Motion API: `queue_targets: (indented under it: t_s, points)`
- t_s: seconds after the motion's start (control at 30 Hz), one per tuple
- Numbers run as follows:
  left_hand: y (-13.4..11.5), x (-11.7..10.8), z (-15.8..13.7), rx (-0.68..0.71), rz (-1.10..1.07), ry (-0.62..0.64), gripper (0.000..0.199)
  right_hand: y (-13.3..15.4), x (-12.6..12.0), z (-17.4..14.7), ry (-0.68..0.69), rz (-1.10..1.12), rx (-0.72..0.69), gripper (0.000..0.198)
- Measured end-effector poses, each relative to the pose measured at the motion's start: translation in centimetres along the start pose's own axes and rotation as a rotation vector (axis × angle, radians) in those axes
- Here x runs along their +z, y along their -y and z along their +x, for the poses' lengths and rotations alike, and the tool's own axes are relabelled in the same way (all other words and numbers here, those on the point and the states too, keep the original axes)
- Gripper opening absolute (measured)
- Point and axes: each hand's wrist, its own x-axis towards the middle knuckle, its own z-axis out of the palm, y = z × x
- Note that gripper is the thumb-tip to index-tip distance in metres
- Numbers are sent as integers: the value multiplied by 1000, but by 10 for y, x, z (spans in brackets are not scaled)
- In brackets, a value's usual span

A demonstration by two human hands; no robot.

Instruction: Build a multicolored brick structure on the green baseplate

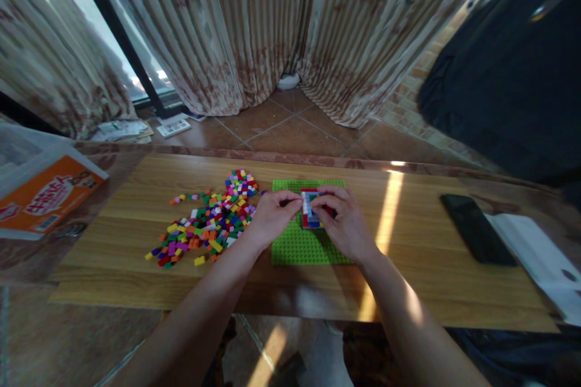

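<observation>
Two hands meet over a small toy-brick build. The left hand has its thumb and index fingertip drawn close together at the build's left edge; whether a brick is pinched between them is too small to tell. The right hand curls over the other side, thumb and fingers bent inward and close together, their grip likewise unclear. Being on opposite sides, they probably steady the build while small pieces are handled.

It sits on a green studded baseplate, presumably because the studs keep bricks from sliding. Its visible edges run square with the plate; a white row along the left points away from the person. With the right part covered, I cannot tell its long axis.

Loose multicoloured bricks lie left of the plate on the wooden tabletop, likely for easy reach. A smartphone rests well apart, far right.
</observation>
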Motion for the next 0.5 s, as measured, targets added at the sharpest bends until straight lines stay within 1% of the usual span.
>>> queue_targets:
  t_s: [0.23, 0.3, 0.4, 0.5]
  points:
    - [3, 1, 2, -14, -29, -31, 15, -2, 0, 1, -74, 103, 93, 11]
    - [3, 2, 3, -38, -70, -56, 15, -3, 1, 1, -92, 100, 115, 11]
    - [4, 3, 4, -90, -132, -101, 15, -3, 4, 1, -111, 67, 111, 10]
    - [4, 3, 5, -118, -170, -119, 15, -3, 6, 1, -122, 58, 114, 9]
